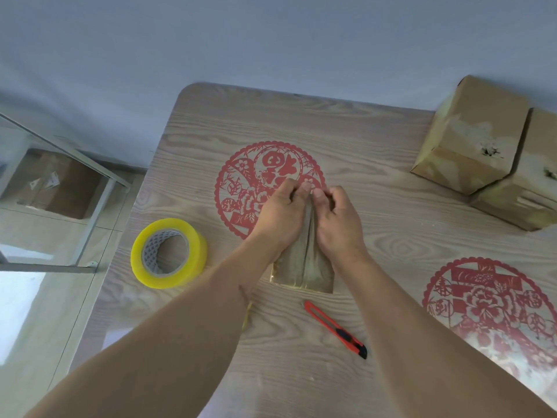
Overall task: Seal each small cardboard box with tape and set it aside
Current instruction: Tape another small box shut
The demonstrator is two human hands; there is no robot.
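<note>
A small cardboard box (304,267) stands at the middle of the wooden table (376,224), its top flaps meeting in a centre seam. My left hand (278,215) grips the far left part of the box top, fingers curled over its far edge. My right hand (334,218) grips the far right part the same way, thumbs nearly touching at the seam. A yellowish roll of clear tape (168,253) lies flat on the table to the left of the box. The box's far side is hidden by my hands.
A red utility knife (334,328) lies just in front of the box. Two taped cardboard boxes (470,137) (530,182) stand at the far right. Red paper-cut decorations (241,188) lie under the table's surface. A glass-topped stand with a box beneath (54,182) is left of the table.
</note>
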